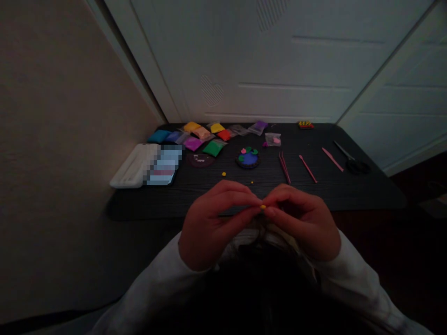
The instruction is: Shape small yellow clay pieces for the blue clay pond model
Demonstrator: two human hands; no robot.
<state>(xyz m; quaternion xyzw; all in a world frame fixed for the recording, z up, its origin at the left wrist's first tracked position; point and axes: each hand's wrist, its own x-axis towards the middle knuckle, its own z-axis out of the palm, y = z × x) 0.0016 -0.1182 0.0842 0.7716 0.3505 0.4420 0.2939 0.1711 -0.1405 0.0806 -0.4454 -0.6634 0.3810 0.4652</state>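
My left hand (213, 223) and my right hand (303, 223) meet in front of me, above the near edge of a dark table (366, 190). Both pinch a tiny yellow clay piece (263, 206) between thumb and fingertips. Further back on the table sits a round blue clay disc (247, 158) with small green and pink bits on its rim. Two small yellow clay crumbs (224, 174) lie between the disc and my hands.
Several coloured clay packets (202, 137) lie at the back left. A white tray (134, 165) rests at the left edge. Pink modelling sticks (284, 167) and black scissors (354, 163) lie to the right. A white panelled door (279, 60) stands behind.
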